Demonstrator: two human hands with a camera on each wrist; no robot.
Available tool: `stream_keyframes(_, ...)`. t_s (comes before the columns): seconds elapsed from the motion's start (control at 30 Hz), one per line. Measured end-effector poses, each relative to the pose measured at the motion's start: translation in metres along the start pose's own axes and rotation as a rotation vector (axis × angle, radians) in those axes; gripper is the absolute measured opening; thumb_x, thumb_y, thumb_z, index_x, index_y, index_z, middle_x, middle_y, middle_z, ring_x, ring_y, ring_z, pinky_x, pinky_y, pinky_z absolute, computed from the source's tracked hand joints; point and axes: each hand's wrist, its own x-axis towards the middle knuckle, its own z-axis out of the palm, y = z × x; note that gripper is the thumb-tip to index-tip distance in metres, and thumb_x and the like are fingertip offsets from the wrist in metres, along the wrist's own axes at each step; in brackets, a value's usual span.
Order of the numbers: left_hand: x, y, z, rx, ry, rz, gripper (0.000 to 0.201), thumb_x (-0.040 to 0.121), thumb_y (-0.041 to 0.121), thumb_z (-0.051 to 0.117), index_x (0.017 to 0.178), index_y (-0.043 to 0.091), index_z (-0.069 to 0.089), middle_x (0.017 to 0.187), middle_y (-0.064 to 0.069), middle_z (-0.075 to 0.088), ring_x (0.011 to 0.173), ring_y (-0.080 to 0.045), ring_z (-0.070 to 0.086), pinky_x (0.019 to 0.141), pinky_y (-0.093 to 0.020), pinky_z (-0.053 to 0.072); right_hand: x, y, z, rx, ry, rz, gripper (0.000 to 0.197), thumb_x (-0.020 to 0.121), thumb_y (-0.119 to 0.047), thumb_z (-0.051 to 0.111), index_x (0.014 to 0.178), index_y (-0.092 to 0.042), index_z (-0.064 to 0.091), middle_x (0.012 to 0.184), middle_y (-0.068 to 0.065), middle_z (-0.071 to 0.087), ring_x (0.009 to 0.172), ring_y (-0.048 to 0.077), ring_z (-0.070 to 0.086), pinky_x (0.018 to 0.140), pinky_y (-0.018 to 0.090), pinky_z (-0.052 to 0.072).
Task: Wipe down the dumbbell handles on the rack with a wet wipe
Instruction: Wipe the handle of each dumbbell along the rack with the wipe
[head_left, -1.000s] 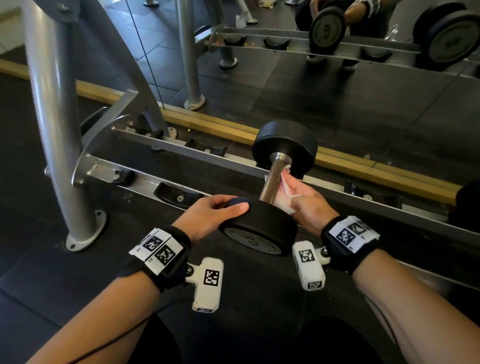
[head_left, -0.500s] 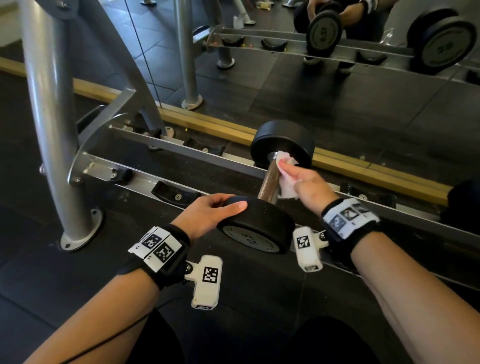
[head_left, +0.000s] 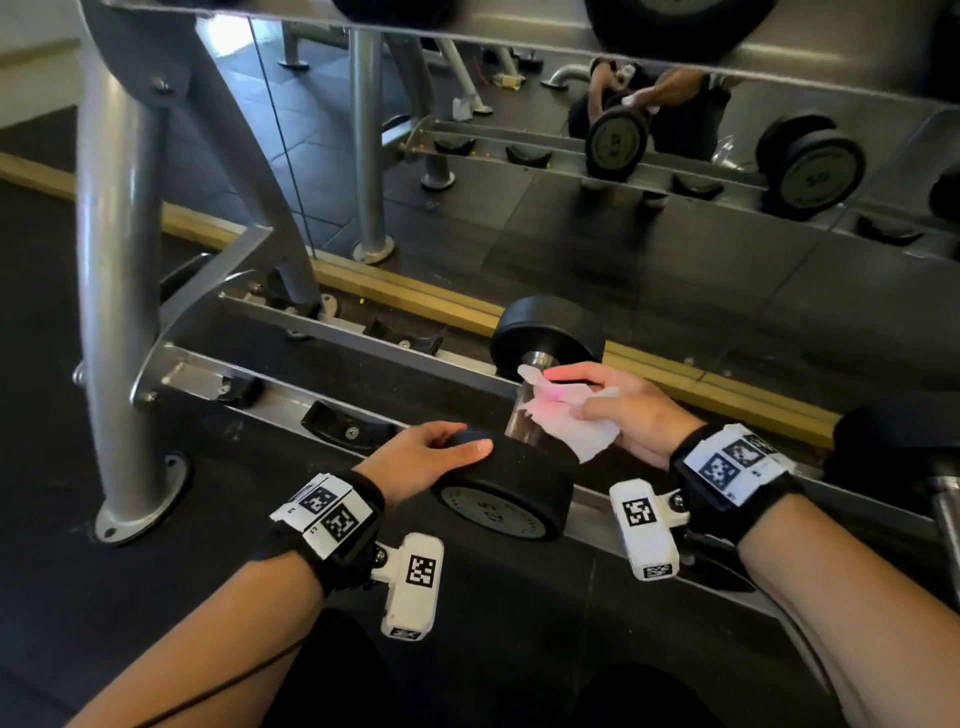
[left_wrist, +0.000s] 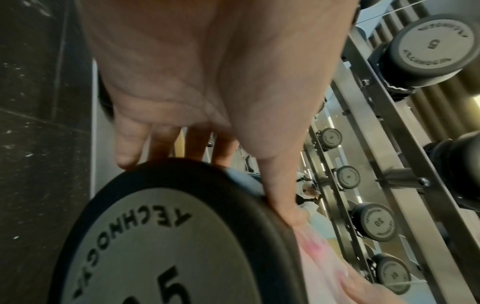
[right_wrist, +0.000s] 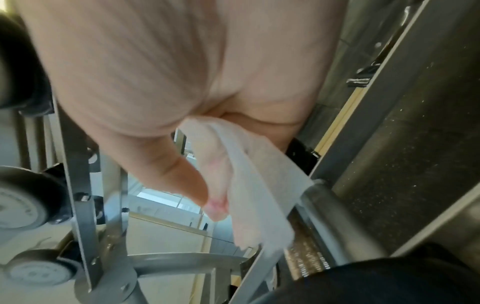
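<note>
A black dumbbell (head_left: 501, 493) marked 12.5 lies across the lower rack rails, its metal handle (head_left: 519, 423) running away from me to the far head (head_left: 545, 327). My left hand (head_left: 431, 457) grips the near head (left_wrist: 166, 236), fingers over its far edge and thumb along the rim. My right hand (head_left: 618, 410) pinches a white wet wipe (head_left: 576, 428) at the right side of the handle. In the right wrist view the wipe (right_wrist: 259, 195) hangs from the fingers and touches the handle (right_wrist: 324, 216) near its knurled part.
Grey rack rails (head_left: 322, 410) with empty black cradles (head_left: 343, 426) run to the left, beside a thick upright post (head_left: 119, 260). Another dumbbell (head_left: 893, 457) sits at the right edge. A mirror with a yellow base strip (head_left: 415, 296) stands behind. Upper shelves hold several dumbbells (left_wrist: 426, 45).
My right hand slid the wipe up the handle toward the far head, then came back to the handle's middle and right side. My left hand stayed on the near head. The view tilted up.
</note>
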Motion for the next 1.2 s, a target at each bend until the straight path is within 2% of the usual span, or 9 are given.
stream_keyframes(0.17, 0.003, 0.028, -0.012, 0.056, 0.112, 0.238, 0.061, 0.092, 0.031, 0.068, 0.148, 0.032, 0.043, 0.149, 0.009, 0.048, 0.136, -0.006, 0.042, 0.105, -0.024, 0.034, 0.003, -0.025, 0.011, -0.11, 0.083, -0.06, 0.005, 0.09, -0.031, 0.064, 0.093, -0.029, 0.061, 0.108, 0.013, 0.06, 0.094, 0.027, 0.06, 0.075, 0.037, 0.05)
stream_keyframes(0.3, 0.011, 0.042, -0.017, -0.045, 0.092, 0.354, 0.053, 0.093, 0.019, 0.069, 0.141, 0.031, 0.052, 0.144, 0.009, 0.053, 0.135, -0.002, 0.045, 0.116, -0.029, 0.033, 0.006, -0.041, 0.017, -0.155, 0.081, -0.152, 0.003, 0.091, -0.029, 0.066, 0.088, -0.028, 0.066, 0.108, -0.002, 0.073, 0.101, 0.021, 0.067, 0.091, 0.045, 0.054)
stream_keyframes(0.43, 0.021, 0.041, -0.019, -0.086, 0.137, 0.381, 0.024, 0.088, 0.019, 0.075, 0.112, 0.023, 0.074, 0.12, 0.007, 0.071, 0.115, -0.003, 0.063, 0.112, -0.041, 0.044, 0.008, -0.045, 0.021, -0.18, 0.134, -0.159, 0.004, 0.088, -0.03, 0.07, 0.09, -0.027, 0.068, 0.109, 0.005, 0.068, 0.101, 0.026, 0.065, 0.092, 0.052, 0.054)
stream_keyframes(0.6, 0.027, 0.039, -0.019, -0.019, 0.132, 0.412, 0.019, 0.083, 0.031, 0.077, 0.101, 0.039, 0.075, 0.116, 0.017, 0.07, 0.115, -0.002, 0.062, 0.109, -0.043, 0.045, 0.009, -0.047, 0.028, -0.092, 0.111, -0.168, 0.004, 0.088, -0.023, 0.07, 0.09, -0.027, 0.07, 0.109, 0.009, 0.067, 0.103, 0.028, 0.064, 0.089, 0.048, 0.056)
stream_keyframes(0.73, 0.033, 0.035, -0.029, -0.096, 0.151, 0.389, 0.008, 0.088, 0.016, 0.072, 0.095, 0.016, 0.076, 0.116, 0.006, 0.072, 0.109, -0.011, 0.067, 0.105, -0.041, 0.049, 0.016, -0.041, 0.031, -0.003, 0.134, -0.143, 0.019, 0.088, -0.014, 0.069, 0.106, -0.022, 0.066, 0.113, 0.011, 0.066, 0.108, 0.029, 0.064, 0.092, 0.049, 0.055)
stream_keyframes(0.83, 0.032, 0.028, -0.04, -0.235, 0.127, 0.366, 0.006, 0.091, 0.011, 0.068, 0.09, 0.008, 0.073, 0.107, 0.005, 0.075, 0.1, -0.012, 0.07, 0.089, -0.031, 0.053, 0.023, -0.032, 0.034, -0.037, 0.181, -0.122, 0.031, 0.088, -0.01, 0.069, 0.114, -0.023, 0.06, 0.117, 0.005, 0.065, 0.111, 0.024, 0.061, 0.095, 0.049, 0.054)
stream_keyframes(0.97, 0.027, 0.018, -0.051, -0.516, 0.006, 0.245, 0.019, 0.097, 0.007, 0.054, 0.078, 0.012, 0.057, 0.099, -0.008, 0.063, 0.096, -0.026, 0.062, 0.078, -0.037, 0.054, 0.03, -0.021, 0.044, -0.032, 0.181, -0.11, 0.04, 0.086, -0.002, 0.069, 0.119, -0.021, 0.058, 0.122, 0.002, 0.063, 0.11, 0.021, 0.064, 0.09, 0.046, 0.057)
stream_keyframes(1.07, 0.024, 0.013, -0.058, -0.621, 0.054, 0.161, 0.018, 0.098, 0.008, 0.051, 0.08, 0.013, 0.053, 0.096, -0.008, 0.061, 0.091, -0.025, 0.062, 0.071, -0.038, 0.058, 0.03, -0.012, 0.046, -0.043, 0.125, -0.109, 0.044, 0.085, -0.001, 0.07, 0.12, -0.027, 0.06, 0.127, -0.002, 0.063, 0.108, 0.017, 0.066, 0.092, 0.043, 0.057)
stream_keyframes(1.2, 0.031, 0.008, -0.06, -0.502, 0.248, 0.055, 0.003, 0.1, 0.008, 0.049, 0.102, 0.009, 0.051, 0.104, -0.018, 0.058, 0.097, -0.032, 0.063, 0.092, -0.051, 0.053, 0.022, 0.0, 0.047, -0.112, 0.056, -0.099, 0.037, 0.088, -0.006, 0.068, 0.115, -0.031, 0.067, 0.118, -0.011, 0.068, 0.114, 0.01, 0.063, 0.105, 0.044, 0.047)
